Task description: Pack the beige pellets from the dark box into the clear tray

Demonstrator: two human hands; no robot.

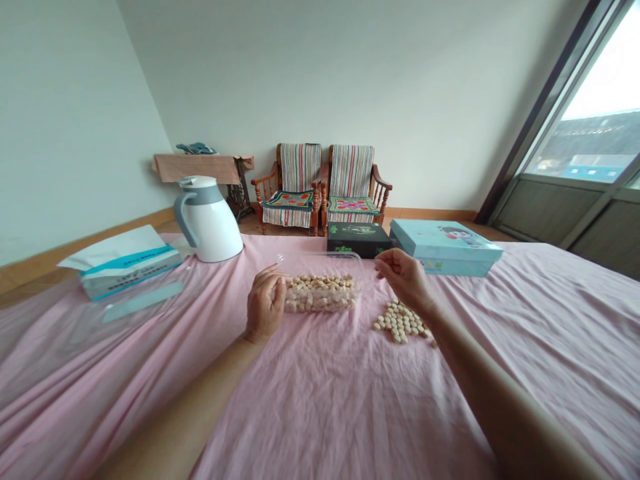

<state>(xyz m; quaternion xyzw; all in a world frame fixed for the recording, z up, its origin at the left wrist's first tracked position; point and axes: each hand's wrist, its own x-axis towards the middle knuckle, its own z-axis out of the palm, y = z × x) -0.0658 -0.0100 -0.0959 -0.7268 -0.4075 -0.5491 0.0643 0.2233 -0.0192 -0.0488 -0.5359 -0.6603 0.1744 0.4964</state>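
Note:
A clear plastic box [350,259] on the pink cloth holds several pale round seeds [320,292]. My left hand [265,303] rests against the box's left end, fingers curled round its edge. My right hand [404,275] hovers just right of the box with its fingertips pinched together; what they hold is too small to make out. A loose pile of the same seeds [401,321] lies on the cloth under my right wrist.
A white jug with a grey handle [207,219] stands at the back left, next to a white and blue packet [125,260]. A black box [358,239] and a light blue box [443,247] lie behind the plastic box. Two wooden chairs [323,187] stand by the wall.

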